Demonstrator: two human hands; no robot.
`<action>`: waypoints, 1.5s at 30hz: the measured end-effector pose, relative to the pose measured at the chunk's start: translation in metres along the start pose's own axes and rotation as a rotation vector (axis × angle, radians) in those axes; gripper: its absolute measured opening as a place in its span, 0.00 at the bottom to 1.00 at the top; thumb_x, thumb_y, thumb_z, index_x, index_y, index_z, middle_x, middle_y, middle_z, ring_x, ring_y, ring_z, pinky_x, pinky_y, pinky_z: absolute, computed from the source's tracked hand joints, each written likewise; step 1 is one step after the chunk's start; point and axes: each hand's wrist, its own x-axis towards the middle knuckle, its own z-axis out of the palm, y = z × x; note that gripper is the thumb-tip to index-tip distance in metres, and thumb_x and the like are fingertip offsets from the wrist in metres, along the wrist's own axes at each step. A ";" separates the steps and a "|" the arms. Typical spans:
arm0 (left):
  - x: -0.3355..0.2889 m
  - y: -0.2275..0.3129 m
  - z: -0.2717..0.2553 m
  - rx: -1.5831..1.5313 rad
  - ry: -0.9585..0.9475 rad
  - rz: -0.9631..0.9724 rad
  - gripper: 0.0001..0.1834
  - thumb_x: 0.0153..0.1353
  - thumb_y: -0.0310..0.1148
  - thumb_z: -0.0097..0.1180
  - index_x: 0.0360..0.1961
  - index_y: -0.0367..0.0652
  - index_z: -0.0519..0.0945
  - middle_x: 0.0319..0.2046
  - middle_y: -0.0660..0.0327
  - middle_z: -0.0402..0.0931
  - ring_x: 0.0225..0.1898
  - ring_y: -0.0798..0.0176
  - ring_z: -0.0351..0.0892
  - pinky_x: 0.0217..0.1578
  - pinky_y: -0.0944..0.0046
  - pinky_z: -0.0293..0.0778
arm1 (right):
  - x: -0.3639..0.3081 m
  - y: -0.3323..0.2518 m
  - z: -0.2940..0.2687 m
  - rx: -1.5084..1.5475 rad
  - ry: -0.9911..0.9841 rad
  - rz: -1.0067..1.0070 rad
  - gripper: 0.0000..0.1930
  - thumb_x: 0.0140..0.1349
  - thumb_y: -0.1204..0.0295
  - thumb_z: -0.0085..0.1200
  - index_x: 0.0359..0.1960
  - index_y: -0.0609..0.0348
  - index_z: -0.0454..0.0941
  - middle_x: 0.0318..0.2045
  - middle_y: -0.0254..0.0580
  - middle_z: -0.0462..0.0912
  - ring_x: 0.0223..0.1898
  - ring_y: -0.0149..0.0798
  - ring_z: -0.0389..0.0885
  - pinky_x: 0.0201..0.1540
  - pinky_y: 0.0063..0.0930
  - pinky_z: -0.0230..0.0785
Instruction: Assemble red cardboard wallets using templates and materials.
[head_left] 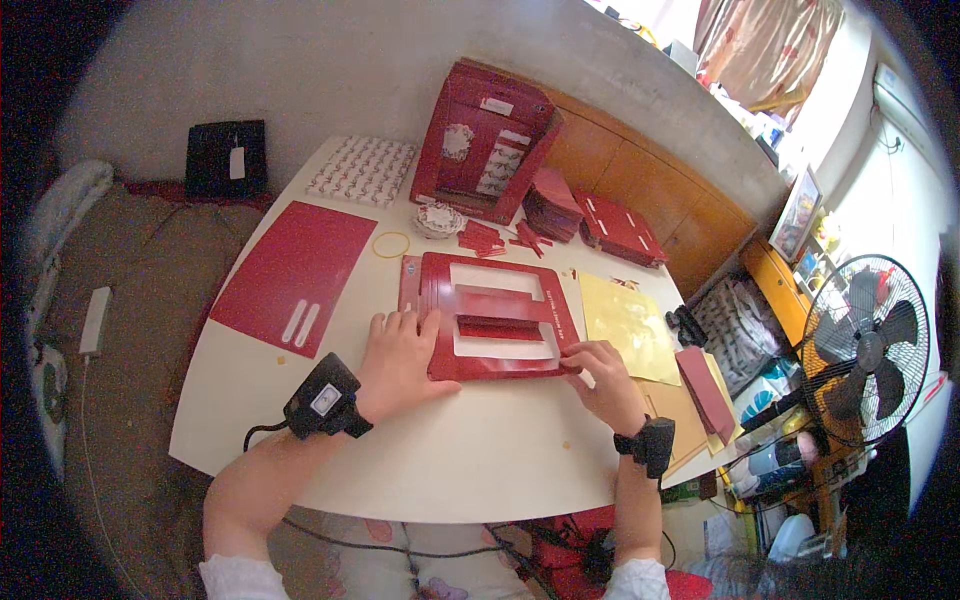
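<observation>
A glossy red cardboard box piece (pixel 505 370) with cut-out windows lies flat on the white table in front of me. A folded red strip crosses its middle, between the two windows. My left hand (pixel 398 362) rests at its left edge, fingers spread and thumb stretched along the near left corner. At its lower right corner, my right hand (pixel 604 382) pinches the edge between thumb and fingers. A narrow red flap (pixel 410 283) shows along the left side of the piece. Each wrist wears a black strapped device.
On the table (pixel 470 455) lie a large red sheet (pixel 290 265), a yellow rubber band (pixel 391 245), gold sheets (pixel 628 325) and red scraps (pixel 482 238). Behind stand a tall red box (pixel 480 140), a patterned white stack (pixel 362 168) and red card stacks (pixel 620 228). A fan (pixel 868 348) is at right.
</observation>
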 end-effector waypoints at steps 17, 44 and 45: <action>0.008 0.002 0.027 -1.050 -0.001 -0.155 0.37 0.51 0.32 0.66 0.59 0.37 0.60 0.36 0.51 0.78 0.34 0.57 0.79 0.34 0.59 0.75 | 0.017 -0.052 0.038 0.290 -0.084 -0.109 0.22 0.52 0.75 0.62 0.51 0.59 0.74 0.40 0.48 0.73 0.45 0.51 0.74 0.49 0.41 0.70; 0.010 0.002 0.022 -1.777 -0.589 -0.386 0.09 0.62 0.26 0.53 0.44 0.45 0.75 0.28 0.66 0.76 0.14 0.74 0.69 0.11 0.76 0.60 | 0.016 -0.063 0.042 0.228 -0.005 -0.179 0.19 0.54 0.69 0.62 0.49 0.54 0.77 0.38 0.43 0.76 0.42 0.46 0.77 0.43 0.39 0.73; 0.011 0.003 0.022 -1.777 -0.590 -0.385 0.09 0.62 0.26 0.53 0.44 0.45 0.75 0.28 0.66 0.76 0.14 0.74 0.69 0.11 0.76 0.60 | 0.016 -0.064 0.042 0.215 0.004 -0.184 0.19 0.53 0.69 0.62 0.49 0.53 0.77 0.38 0.42 0.76 0.41 0.45 0.77 0.43 0.39 0.73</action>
